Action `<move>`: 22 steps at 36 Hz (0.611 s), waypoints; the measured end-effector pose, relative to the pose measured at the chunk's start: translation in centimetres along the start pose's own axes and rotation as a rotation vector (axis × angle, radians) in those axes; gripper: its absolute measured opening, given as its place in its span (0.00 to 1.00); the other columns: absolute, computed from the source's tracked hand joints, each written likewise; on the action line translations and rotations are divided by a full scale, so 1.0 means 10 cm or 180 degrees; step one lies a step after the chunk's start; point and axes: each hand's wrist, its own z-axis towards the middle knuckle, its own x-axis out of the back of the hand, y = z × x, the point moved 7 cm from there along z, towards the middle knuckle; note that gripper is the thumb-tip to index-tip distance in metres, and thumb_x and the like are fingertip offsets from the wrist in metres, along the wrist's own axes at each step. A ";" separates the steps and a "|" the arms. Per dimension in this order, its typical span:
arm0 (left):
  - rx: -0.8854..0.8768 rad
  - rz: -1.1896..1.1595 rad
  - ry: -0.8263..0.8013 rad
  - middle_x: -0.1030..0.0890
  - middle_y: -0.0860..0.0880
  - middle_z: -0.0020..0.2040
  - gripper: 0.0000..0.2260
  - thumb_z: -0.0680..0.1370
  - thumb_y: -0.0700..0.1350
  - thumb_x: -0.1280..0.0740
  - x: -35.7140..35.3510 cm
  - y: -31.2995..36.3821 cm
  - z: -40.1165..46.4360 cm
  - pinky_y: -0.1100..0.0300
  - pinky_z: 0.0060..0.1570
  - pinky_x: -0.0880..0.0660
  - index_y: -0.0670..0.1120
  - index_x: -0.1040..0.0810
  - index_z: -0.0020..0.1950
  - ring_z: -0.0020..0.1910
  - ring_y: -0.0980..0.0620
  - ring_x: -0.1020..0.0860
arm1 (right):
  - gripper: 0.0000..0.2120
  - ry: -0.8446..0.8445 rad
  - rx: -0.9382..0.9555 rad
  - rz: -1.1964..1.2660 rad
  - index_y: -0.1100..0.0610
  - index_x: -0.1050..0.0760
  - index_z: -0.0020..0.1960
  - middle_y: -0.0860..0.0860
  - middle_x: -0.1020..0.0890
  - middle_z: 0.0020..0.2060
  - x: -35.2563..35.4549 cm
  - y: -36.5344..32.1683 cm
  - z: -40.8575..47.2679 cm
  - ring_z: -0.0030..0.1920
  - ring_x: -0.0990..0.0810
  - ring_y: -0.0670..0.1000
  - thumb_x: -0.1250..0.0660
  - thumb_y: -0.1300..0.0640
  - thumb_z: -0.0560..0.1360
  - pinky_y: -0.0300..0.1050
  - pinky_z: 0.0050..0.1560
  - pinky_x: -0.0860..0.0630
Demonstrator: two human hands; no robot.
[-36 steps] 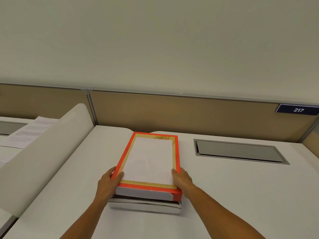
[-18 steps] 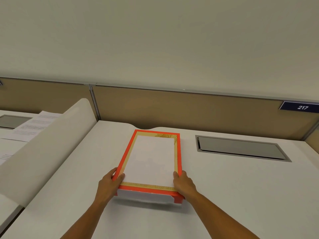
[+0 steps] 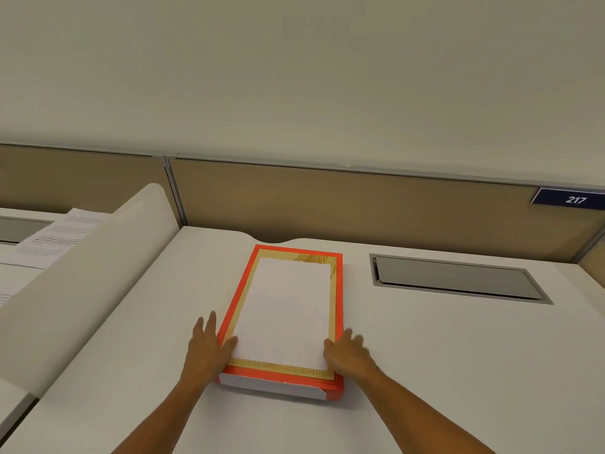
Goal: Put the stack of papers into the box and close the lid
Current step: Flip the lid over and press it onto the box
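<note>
A flat box lies on the white desk [image 3: 425, 355] in front of me, its orange lid [image 3: 284, 309] with a white middle and gold border seated down over it. A strip of the white box base [image 3: 271, 386] shows under the lid's near edge. My left hand [image 3: 209, 342] rests against the lid's near left corner, fingers spread and thumb on top. My right hand [image 3: 347, 352] presses on the near right corner, fingers apart. Neither hand grips the lid. The paper stack is hidden.
A low white curved divider [image 3: 75, 290] runs along the left. Printed sheets [image 3: 55, 237] lie on the neighbouring desk beyond it. A grey cable hatch [image 3: 455, 278] is set into the desk at right. A tan partition [image 3: 360, 204] with a "217" sign [image 3: 573, 199] stands behind.
The lid, held above the box base a second ago, has come down onto it. Both hands have loosened from gripping its corners to resting flat with fingers spread.
</note>
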 end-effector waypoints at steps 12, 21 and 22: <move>-0.1234 0.1091 -0.0174 0.57 0.49 0.81 0.45 0.67 0.75 0.56 -0.14 0.74 0.41 0.44 0.77 0.53 0.53 0.56 0.79 0.79 0.45 0.56 | 0.43 0.0383 0.1255 -0.1007 0.55 0.59 0.80 0.56 0.56 0.80 0.21 -0.75 0.25 0.80 0.58 0.60 0.47 0.33 0.77 0.58 0.78 0.53; -0.1382 0.1423 -0.0198 0.61 0.47 0.80 0.52 0.62 0.78 0.71 -0.36 0.79 0.68 0.45 0.75 0.62 0.49 0.59 0.79 0.78 0.45 0.64 | 0.58 0.0648 0.1353 -0.1212 0.52 0.62 0.80 0.53 0.60 0.80 0.18 -0.75 0.57 0.79 0.63 0.59 0.72 0.21 0.57 0.58 0.78 0.59; -0.1377 0.1429 -0.0203 0.62 0.47 0.80 0.52 0.62 0.78 0.71 -0.39 0.79 0.69 0.45 0.75 0.63 0.48 0.60 0.79 0.78 0.45 0.65 | 0.58 0.0651 0.1360 -0.1177 0.52 0.63 0.80 0.53 0.61 0.80 0.17 -0.74 0.61 0.79 0.63 0.59 0.71 0.21 0.57 0.58 0.78 0.60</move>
